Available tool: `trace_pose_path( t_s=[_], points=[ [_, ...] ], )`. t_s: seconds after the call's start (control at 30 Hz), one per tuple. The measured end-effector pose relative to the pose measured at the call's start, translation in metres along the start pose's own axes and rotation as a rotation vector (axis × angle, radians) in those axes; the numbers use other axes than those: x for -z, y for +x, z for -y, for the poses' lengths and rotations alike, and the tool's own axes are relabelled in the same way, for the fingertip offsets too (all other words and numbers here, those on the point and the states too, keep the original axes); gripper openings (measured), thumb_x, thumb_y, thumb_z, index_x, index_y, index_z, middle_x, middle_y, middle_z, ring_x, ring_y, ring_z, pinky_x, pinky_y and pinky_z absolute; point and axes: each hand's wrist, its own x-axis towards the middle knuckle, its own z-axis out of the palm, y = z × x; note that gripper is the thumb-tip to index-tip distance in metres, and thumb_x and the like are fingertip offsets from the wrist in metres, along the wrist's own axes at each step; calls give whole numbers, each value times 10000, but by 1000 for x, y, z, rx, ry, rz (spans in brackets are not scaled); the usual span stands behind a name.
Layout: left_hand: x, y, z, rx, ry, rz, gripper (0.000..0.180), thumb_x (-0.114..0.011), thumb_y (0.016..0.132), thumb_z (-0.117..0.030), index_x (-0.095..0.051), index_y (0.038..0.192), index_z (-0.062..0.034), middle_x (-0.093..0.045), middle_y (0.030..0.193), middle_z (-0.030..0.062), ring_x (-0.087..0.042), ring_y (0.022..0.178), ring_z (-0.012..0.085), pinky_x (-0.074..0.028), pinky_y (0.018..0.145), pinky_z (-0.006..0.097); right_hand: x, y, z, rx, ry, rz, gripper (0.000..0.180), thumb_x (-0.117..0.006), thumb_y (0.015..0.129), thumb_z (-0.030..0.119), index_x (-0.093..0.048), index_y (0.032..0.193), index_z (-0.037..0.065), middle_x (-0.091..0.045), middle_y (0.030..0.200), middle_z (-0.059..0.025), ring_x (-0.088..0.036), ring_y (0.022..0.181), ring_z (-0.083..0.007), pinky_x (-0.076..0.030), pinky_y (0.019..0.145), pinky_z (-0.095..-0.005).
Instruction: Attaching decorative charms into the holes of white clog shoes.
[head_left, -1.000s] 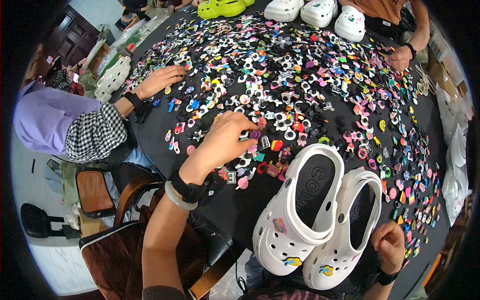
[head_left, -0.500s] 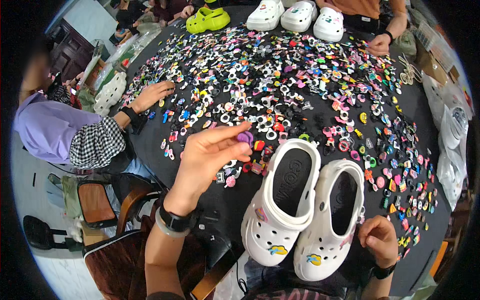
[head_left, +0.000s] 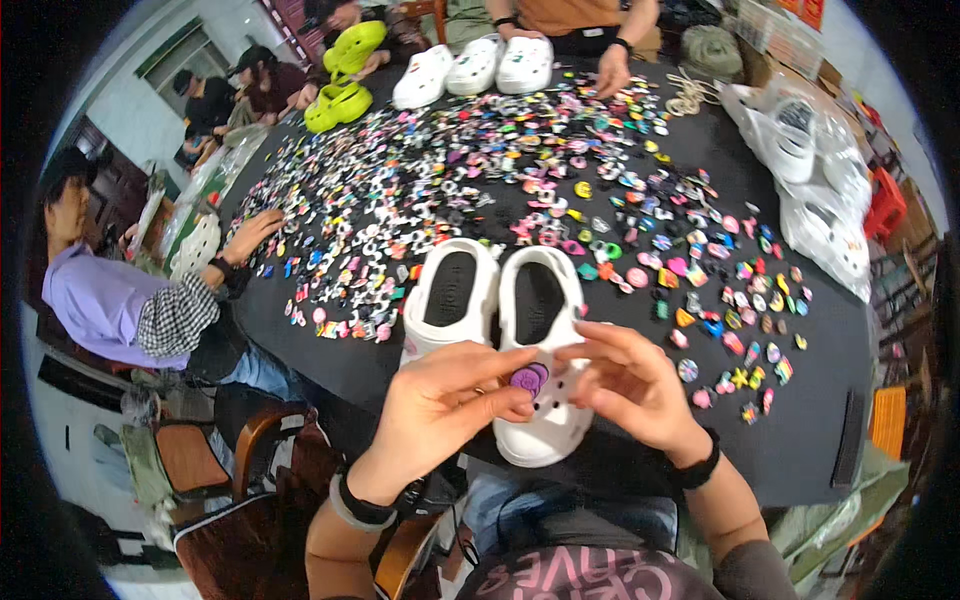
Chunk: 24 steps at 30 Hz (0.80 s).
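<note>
While the left hand (head_left: 450, 405) held a purple charm (head_left: 528, 379) pinched between thumb and forefinger, the right hand (head_left: 635, 390) had come up to meet it, its fingers loosely bent and parted. I could see nothing held in that right hand, and I couldn't tell whether its fingertips touched the charm. Half a second before, the two hands had been well apart, the charm out by the loose pieces and the right hand low beside the shoes. Now the charm hung near the centre of the frame, over the holed front of the right shoe (head_left: 540, 440). To me that meant the picking-out was over for this piece and it was ready for fitting, though it wasn't visibly set in any hole.

Just left of that shoe stood its white mate, the left shoe (head_left: 448, 335), its toe hidden behind the left hand. Past them, the loose charms (head_left: 640, 277) spread up and across the black table (head_left: 800, 430). At the left of the frame, a co-worker's hand (head_left: 258, 232) rested by the edge of the pile. Near the top, one green shoe (head_left: 355, 50) had been raised above another (head_left: 338, 108), beside a row of white shoes (head_left: 475, 68).
</note>
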Motion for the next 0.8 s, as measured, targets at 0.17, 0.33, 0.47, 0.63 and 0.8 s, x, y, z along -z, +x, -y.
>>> trace_pose_path(
  t_s=[0.17,0.33,0.47,0.63,0.8],
  points=[
    [-45,-3,14,-45,-74,-33,375,-602,853,140,-586,1221,71,-590,1058,141,-676,953,246,-577,840,300,2,-7,-4,24,25,2,325,-634,911,30,-581,1228,-16,-684,1034,-88,-642,853,-108,-520,773,-252],
    [-63,-7,9,-44,-122,-98,394,-603,835,161,-585,1219,75,-578,1103,156,-665,996,268,-577,845,314,10,-6,-7,-36,189,-14,221,-643,915,69,-634,1111,-33,-694,966,-80,-656,830,-117,-535,767,-262],
    [-62,-13,10,-66,-19,-116,403,-600,830,171,-591,1218,63,-566,1124,147,-654,1005,253,-575,859,312,11,-7,-8,-90,214,86,217,-633,927,95,-641,1109,-24,-695,986,-77,-652,852,-112,-526,789,-254],
    [-57,-14,26,-200,64,-179,401,-598,829,174,-599,1212,57,-559,1118,132,-655,972,235,-578,855,306,4,-7,-5,-80,211,34,218,-639,918,70,-642,1118,-17,-695,1001,-82,-654,886,-114,-519,819,-252],
    [-63,-10,37,-247,-20,-282,332,-601,841,159,-631,1159,67,-568,1080,123,-663,928,219,-581,808,295,5,-5,-7,-94,187,8,223,-644,911,51,-636,1121,-24,-694,1010,-96,-658,895,-122,-524,823,-260]
  ],
)
